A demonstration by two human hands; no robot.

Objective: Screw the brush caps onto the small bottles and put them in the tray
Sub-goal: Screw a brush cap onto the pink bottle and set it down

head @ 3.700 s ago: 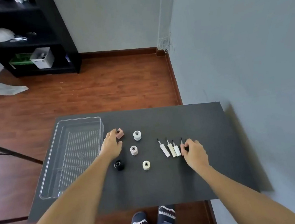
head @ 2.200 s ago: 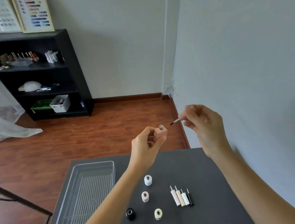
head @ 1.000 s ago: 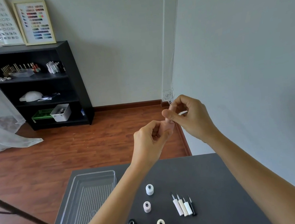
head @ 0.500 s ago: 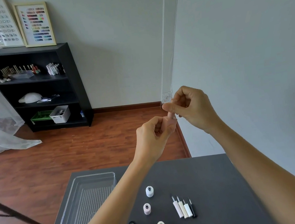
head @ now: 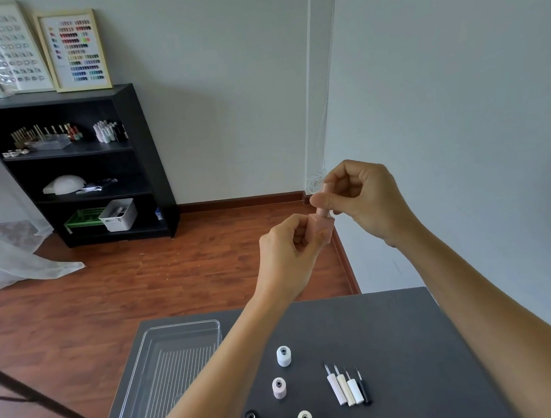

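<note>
One pink cap (head: 322, 207) now sits seated on the pink bottle (head: 319, 229); my right fingers (head: 321, 200) pinch it, left hand (head: 289, 252) clamps the bottle.

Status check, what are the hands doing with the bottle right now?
Left hand grips pink bottle, held up over table. Right hand pinches brush cap seated on its neck. Tray holds no bottles. Nothing obstructing.

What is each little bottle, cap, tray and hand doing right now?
pink bottle: held up in the air, cap on its neck
pink cap: pinched on the bottle
left hand: gripping the pink bottle
right hand: pinching the pink cap
four bottles on the table: open, uncapped
four brush caps: lying loose in a row
tray: empty
</note>
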